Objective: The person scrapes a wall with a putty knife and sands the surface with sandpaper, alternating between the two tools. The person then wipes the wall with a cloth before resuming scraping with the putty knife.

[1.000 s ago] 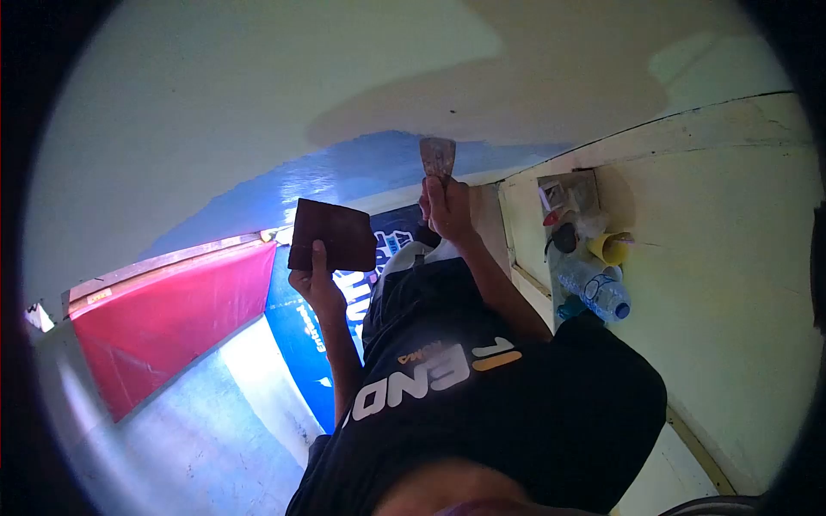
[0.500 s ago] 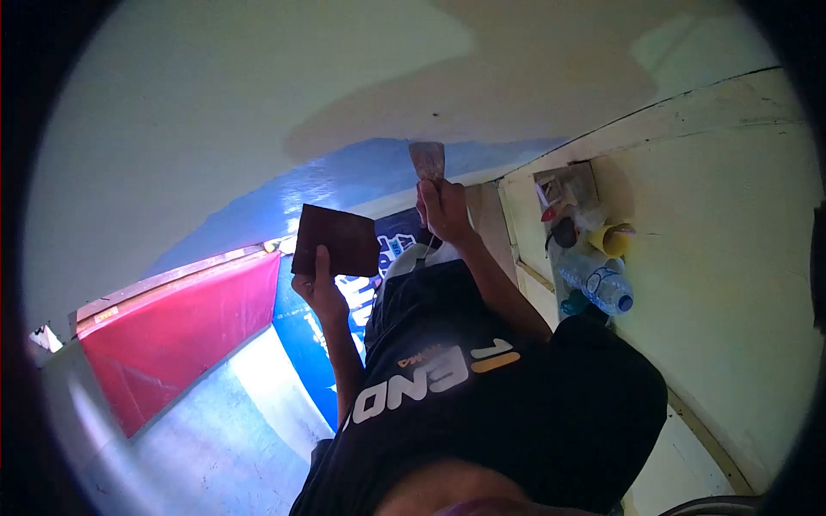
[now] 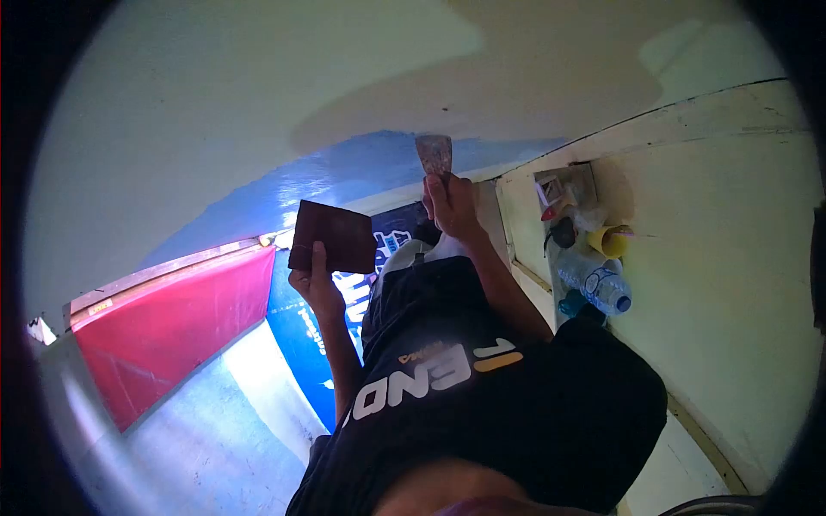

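My left hand (image 3: 320, 286) grips a flat, dark brown square plate (image 3: 334, 237) by its lower edge, the thumb lying across its face. A putty knife (image 3: 434, 155) with a worn, stained blade is in my right hand (image 3: 453, 205), fingers wrapped round its handle. Its blade points up at the pale wall surface (image 3: 379, 77), where the tip overlaps a bluish lit band (image 3: 344, 168). The plate is held lower and to the left of the knife.
On the right, a ledge holds a clear plastic bottle (image 3: 607, 291), a yellow cup (image 3: 609, 241) and other small items beside a cream wall (image 3: 714, 258). A red panel (image 3: 176, 335) and a blue printed banner (image 3: 301, 331) stand at the left.
The putty knife has shifted slightly up and to the right, its blade higher on the wall. The brown plate has moved a little left. Both hands keep their hold.
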Demonstrator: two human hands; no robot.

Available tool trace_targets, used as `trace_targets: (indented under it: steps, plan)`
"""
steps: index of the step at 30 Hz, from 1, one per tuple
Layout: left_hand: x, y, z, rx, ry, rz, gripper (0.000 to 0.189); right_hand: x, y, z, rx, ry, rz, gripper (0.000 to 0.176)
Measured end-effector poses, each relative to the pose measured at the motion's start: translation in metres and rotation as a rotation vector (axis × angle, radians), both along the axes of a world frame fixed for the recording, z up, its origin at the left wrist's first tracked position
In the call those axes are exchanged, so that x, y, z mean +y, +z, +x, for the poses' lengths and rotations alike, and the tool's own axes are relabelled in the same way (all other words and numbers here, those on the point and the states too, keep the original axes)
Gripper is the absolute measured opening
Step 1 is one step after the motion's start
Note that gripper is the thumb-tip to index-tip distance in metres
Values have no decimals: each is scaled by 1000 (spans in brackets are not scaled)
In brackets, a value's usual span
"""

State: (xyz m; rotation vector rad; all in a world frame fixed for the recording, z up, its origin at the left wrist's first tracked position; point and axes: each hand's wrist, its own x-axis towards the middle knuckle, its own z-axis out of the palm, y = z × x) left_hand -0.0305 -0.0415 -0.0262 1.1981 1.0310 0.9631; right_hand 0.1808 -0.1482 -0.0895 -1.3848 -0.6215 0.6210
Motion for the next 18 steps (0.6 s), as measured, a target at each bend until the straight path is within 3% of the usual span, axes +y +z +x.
trace_targets:
  steps: [12, 15, 18]
  plan:
    - [2, 15, 17, -21, -14, 53, 19, -9, 13, -3, 16, -30, -77, 38]
    - [4, 5, 11, -7, -20, 59, 19, -8, 7, 22, -264, -4, -139, 36]
    - [2, 5, 13, -3, -13, 31, 20, -13, 10, 23, -156, 24, -126, 37]
